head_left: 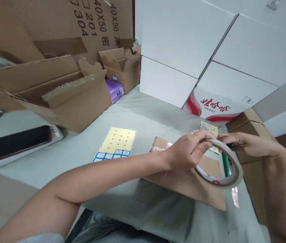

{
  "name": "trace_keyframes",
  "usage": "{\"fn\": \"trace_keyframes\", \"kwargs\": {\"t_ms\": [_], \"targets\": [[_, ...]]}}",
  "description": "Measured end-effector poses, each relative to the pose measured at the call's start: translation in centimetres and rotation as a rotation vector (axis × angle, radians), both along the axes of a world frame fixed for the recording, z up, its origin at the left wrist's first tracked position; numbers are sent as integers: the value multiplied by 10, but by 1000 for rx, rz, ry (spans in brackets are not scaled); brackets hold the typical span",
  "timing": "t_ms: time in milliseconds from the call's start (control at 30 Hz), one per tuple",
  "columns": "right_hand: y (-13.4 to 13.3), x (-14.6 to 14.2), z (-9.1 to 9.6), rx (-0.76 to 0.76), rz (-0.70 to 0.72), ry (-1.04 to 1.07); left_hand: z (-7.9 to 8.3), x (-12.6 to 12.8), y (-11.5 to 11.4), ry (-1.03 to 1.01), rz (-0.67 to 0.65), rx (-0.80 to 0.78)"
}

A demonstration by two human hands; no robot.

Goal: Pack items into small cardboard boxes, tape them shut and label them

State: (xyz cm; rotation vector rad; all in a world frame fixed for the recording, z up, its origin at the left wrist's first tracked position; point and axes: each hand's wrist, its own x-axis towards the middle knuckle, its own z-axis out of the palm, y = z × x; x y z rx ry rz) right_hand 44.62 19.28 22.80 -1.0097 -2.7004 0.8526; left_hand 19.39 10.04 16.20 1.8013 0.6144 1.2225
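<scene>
A roll of packing tape (pixel 236 168) is tilted on edge above a flat brown cardboard box (pixel 183 187). My left hand (pixel 187 150) reaches across the box and pinches the roll's near-left rim between thumb and fingers. At the roll's upper right, my right hand (pixel 244 143) has its fingers closed against the rim. What lies between those fingertips is hidden. Through the ring and below my right hand shows a green ridged tool (pixel 225 164) with a dark end. Clear tape (pixel 158 148) shines on the box's far-left end.
A yellow-and-blue sticker sheet (pixel 119 140) lies left of the box, another yellow sheet (pixel 209 127) behind it. An open carton (pixel 79 104), a purple packet (pixel 115 90) and a phone (pixel 13 143) are at left. White boxes (pixel 168 77) form a wall behind.
</scene>
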Motion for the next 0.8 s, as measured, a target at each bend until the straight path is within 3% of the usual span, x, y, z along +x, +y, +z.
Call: {"fn": "trace_keyframes", "kwargs": {"t_ms": [67, 133, 200, 300, 400, 500, 633, 733, 800], "targets": [[-4, 12, -4, -174, 73, -114, 5, 0, 3, -125, 49, -127], [-2, 25, -18, -124, -103, -32, 15, -3, 12, -277, 133, -236], [5, 33, -45, -12, -316, 62, 27, -11, 28, -375, 259, -321], [15, 26, -99, 76, -485, 64, 33, -33, 62, -276, 474, -455], [18, 0, -149, 141, -547, 16, 9, -58, 95, -93, 563, -590], [14, -23, -177, 190, -563, -34, -34, -75, 114, 97, 611, -706], [10, -24, -177, 224, -595, -74, -82, -85, 121, 319, 680, -727], [-9, -16, -149, 270, -650, -25, -95, -87, 123, 478, 735, -633], [-39, -14, -124, 308, -665, 46, -94, -88, 120, 577, 765, -528]]}}
